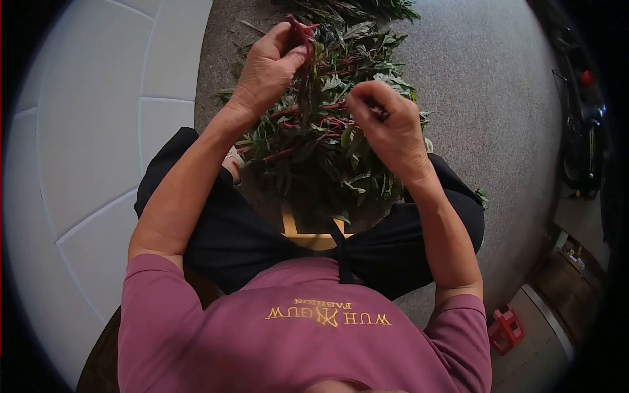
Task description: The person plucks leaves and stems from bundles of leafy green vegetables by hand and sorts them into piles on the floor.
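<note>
In the head view, my left hand (pixel 272 69) pinches a leafy stalk (pixel 301 29) by its reddish stem, raised over a heap of greens. Its forked red end sticks up past the fingers, and darker leaves hang below. To the right, my right hand (pixel 390 124) is curled with thumb and fingertips together; whatever it may hold is hidden. Beneath both hands lies the heap of red-stemmed greens (pixel 295 154), spread over the ground between my knees.
More cut greens (pixel 347 8) lie at the top edge. Pale tiles (pixel 92 137) cover the left side, rough grey floor (pixel 478 85) the right. A red plastic stool (pixel 506 331) stands at lower right, and a dark vehicle-like object (pixel 583 137) is at far right.
</note>
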{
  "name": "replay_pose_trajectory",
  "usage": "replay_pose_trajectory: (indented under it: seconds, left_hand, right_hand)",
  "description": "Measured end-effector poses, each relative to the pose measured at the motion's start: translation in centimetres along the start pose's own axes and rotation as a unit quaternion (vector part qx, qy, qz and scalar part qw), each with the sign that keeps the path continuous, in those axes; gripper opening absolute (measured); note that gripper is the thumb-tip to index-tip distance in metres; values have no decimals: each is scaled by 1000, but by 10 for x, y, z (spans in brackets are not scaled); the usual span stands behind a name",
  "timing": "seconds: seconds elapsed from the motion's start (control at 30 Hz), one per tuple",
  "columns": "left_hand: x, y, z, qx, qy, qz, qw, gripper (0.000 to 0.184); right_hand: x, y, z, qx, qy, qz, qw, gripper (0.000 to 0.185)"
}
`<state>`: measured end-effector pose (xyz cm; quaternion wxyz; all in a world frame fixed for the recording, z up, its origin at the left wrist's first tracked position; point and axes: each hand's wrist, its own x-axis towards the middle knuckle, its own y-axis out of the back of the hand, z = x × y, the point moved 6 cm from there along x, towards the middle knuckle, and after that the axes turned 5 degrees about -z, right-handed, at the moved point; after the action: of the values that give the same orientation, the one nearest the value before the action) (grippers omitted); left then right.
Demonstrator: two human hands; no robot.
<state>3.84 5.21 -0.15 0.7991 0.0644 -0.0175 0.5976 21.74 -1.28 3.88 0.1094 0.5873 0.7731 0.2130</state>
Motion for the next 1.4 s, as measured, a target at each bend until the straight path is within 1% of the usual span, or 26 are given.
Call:
replay_pose_trajectory:
  seconds: [0.07,0.1,0.17,0.2,0.23,0.3,0.33,0.37,0.43,0.53,0.57,0.6,0.63,0.67,0.77,0.8,0.83,0.9,1.03,1.1,1.23,1.3,1.33,1.4]
  left_hand:
    - [-2,-9,-4,96,1,-24,995,22]
    - [-5,-16,10,142,-13,-21,990,23]
    - [-7,-28,21,184,-43,-47,981,25]
    - [-7,-34,23,202,-63,-78,974,28]
    - [-7,-36,24,198,-62,-78,975,28]
    - [-11,-45,24,194,-40,-134,971,32]
    - [-13,-46,23,168,-16,-155,973,34]
    - [-13,-44,27,167,-13,-153,974,34]
    - [-17,-46,21,62,90,-213,971,35]
    - [-17,-45,11,-57,108,-239,963,34]
    - [-17,-43,8,-58,132,-237,961,33]
    - [-16,-42,3,-60,136,-233,961,33]
    - [-11,-34,4,-11,70,-175,982,30]
    - [-10,-26,8,39,4,-116,993,27]
    - [-11,-19,4,34,19,-110,993,27]
    - [-12,-18,5,30,23,-110,993,27]
    - [-12,-20,5,26,28,-110,993,27]
    - [-13,-29,7,19,37,-111,993,27]
    - [-10,-30,2,6,56,-116,992,28]
    - [-7,-33,0,-2,63,-120,991,28]
    - [-5,-43,-1,-16,80,-127,989,28]
    - [-6,-40,-2,-23,88,-130,987,28]
    - [-9,-39,-2,-26,92,-132,987,28]
    - [-6,-39,-4,-32,97,-136,985,28]
  right_hand:
    - [8,5,3,-15,-14,12,1000,13]
    - [11,6,4,-11,-20,19,1000,14]
    - [15,7,10,-23,-31,16,999,16]
    - [16,7,12,-25,-34,17,999,17]
    - [18,8,13,-28,-36,18,999,17]
    - [19,11,17,-24,-22,28,999,16]
    - [19,14,18,-25,-21,31,999,15]
    - [19,16,18,-25,-20,33,999,15]
    - [19,19,19,-10,-25,21,999,13]
    - [21,23,25,-37,-19,7,999,16]
    - [21,24,25,-36,-21,3,999,16]
    - [22,26,21,-47,1,9,999,16]
    - [23,27,18,-58,25,15,998,17]
    - [23,28,20,-61,23,2,998,17]
    - [23,29,22,-59,9,-35,998,18]
    - [22,29,22,-95,10,-48,994,18]
    - [22,30,22,-94,8,-51,994,18]
    - [22,24,23,-97,-12,-105,990,18]
    - [22,22,22,-84,-4,-95,992,17]
    - [22,20,27,-56,-27,-121,991,12]
    - [25,19,39,-22,-57,-121,991,13]
    - [26,19,35,-76,-39,-123,989,13]
    - [27,20,37,-76,-40,-124,989,13]
    - [30,26,43,-144,-41,-108,983,14]
